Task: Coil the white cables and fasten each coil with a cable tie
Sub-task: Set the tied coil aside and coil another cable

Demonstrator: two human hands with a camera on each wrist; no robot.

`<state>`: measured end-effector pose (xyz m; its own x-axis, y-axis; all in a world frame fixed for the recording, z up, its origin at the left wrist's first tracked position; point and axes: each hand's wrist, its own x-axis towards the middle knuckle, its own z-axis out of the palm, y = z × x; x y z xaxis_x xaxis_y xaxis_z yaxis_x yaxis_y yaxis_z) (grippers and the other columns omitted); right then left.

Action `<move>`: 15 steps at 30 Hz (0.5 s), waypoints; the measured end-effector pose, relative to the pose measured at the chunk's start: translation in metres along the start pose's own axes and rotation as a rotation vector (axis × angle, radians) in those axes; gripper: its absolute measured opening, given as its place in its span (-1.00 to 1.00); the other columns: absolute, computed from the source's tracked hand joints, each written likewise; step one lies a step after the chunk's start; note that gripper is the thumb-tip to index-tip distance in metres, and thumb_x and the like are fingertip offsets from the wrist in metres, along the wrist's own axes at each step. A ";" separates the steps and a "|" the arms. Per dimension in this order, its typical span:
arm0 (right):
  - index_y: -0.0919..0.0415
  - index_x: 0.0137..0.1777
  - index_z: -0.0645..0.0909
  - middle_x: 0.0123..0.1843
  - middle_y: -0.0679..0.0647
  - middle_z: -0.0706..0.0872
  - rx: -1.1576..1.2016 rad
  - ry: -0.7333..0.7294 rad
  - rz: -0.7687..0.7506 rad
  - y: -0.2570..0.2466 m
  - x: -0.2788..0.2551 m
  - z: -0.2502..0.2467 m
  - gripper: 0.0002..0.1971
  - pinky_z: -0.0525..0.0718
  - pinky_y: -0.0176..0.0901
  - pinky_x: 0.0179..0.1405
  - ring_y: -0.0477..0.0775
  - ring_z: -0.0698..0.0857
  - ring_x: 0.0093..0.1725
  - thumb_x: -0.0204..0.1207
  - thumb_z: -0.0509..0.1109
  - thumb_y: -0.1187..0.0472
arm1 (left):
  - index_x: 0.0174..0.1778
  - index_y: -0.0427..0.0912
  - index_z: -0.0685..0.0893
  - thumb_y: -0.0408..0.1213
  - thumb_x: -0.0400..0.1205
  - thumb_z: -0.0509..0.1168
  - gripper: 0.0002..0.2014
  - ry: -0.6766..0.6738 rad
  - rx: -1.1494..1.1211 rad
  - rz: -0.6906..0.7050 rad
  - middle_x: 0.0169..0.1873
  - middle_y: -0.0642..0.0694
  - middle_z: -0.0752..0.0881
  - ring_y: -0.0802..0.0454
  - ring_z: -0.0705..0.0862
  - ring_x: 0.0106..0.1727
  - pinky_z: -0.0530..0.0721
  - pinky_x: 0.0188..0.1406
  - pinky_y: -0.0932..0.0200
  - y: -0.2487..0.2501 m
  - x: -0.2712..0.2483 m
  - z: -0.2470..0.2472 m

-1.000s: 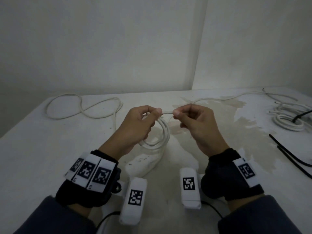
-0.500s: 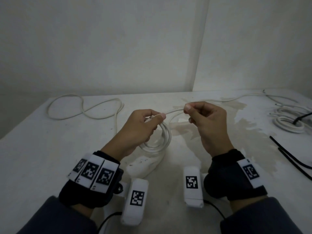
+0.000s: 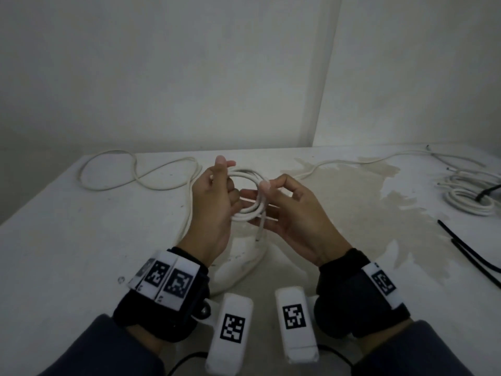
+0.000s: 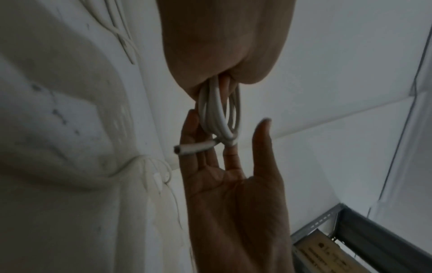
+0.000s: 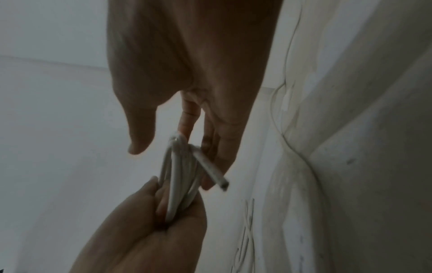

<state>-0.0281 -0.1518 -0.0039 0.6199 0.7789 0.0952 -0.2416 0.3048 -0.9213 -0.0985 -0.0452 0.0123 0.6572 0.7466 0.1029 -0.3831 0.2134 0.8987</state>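
I hold a small coil of white cable (image 3: 245,216) above the middle of the table (image 3: 81,253). My left hand (image 3: 226,169) grips the coil's left side between thumb and fingers, palm turned toward me. The cable's free end (image 3: 260,232) is looped once over the coil's right side and hangs down. My right hand (image 3: 267,189) lies against that loop with its fingers nearly straight. In the right wrist view its index fingertip touches the wrap on the coil (image 5: 177,175), and the thumb stands apart from it. The left wrist view shows the cut end (image 4: 196,147) sticking out sideways.
A loose white cable (image 3: 135,172) snakes over the back left and curls under my hands. Another white cable (image 3: 352,161) runs to the back right. A finished white coil (image 3: 466,204) with a dark tie lies at the right edge, and black cable ties (image 3: 474,253) lie nearer.
My right hand drew the pinched cable end to the right, brought it round the coil and released its pinch. My left hand turned the coil up toward me.
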 end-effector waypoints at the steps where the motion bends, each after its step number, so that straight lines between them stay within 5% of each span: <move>1: 0.21 -0.23 0.54 -0.01 0.38 0.80 -0.031 0.032 -0.040 0.002 0.001 0.001 -0.85 0.75 0.04 -0.08 0.22 0.79 -0.05 0.44 0.47 0.21 | -0.08 -0.19 0.54 -0.12 0.77 0.06 -0.74 0.000 0.017 0.016 -0.69 0.13 0.26 0.25 0.20 -0.69 0.25 -0.72 0.39 -0.002 -0.002 0.001; 5: 0.22 -0.25 0.57 -0.22 0.25 0.78 -0.009 0.179 -0.142 0.008 0.006 -0.006 -0.84 0.71 -0.10 -0.22 0.04 0.71 -0.32 0.56 0.40 0.35 | 0.04 -0.23 0.46 -0.11 0.78 0.05 -0.76 -0.053 0.015 -0.014 -0.63 0.10 0.30 0.22 0.26 -0.65 0.35 -0.65 0.35 -0.014 -0.006 0.006; 10: 0.26 -0.14 0.57 -0.33 0.14 0.70 -0.156 0.264 -0.175 0.004 0.008 -0.020 -0.90 0.64 -0.16 -0.39 -0.02 0.60 -0.42 0.61 0.37 0.27 | -0.02 -0.26 0.51 -0.24 0.71 0.20 -0.87 -0.228 0.036 -0.186 -0.34 -0.08 0.59 0.15 0.64 -0.41 0.72 -0.25 0.20 -0.013 -0.006 0.000; 15: 0.22 -0.26 0.56 -0.32 0.22 0.69 -0.294 -0.028 -0.097 -0.010 0.003 -0.037 -0.84 0.47 -0.12 -0.44 0.02 0.51 -0.49 0.48 0.46 0.22 | -0.12 -0.24 0.49 -0.62 0.58 0.22 -0.82 -0.422 0.092 -0.456 -0.27 -0.27 0.65 0.02 0.65 -0.50 0.75 -0.42 0.10 0.005 0.002 -0.014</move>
<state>0.0036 -0.1724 -0.0087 0.6078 0.7700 0.1942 0.0466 0.2095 -0.9767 -0.1083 -0.0339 0.0109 0.9483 0.2763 -0.1565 0.0408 0.3828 0.9229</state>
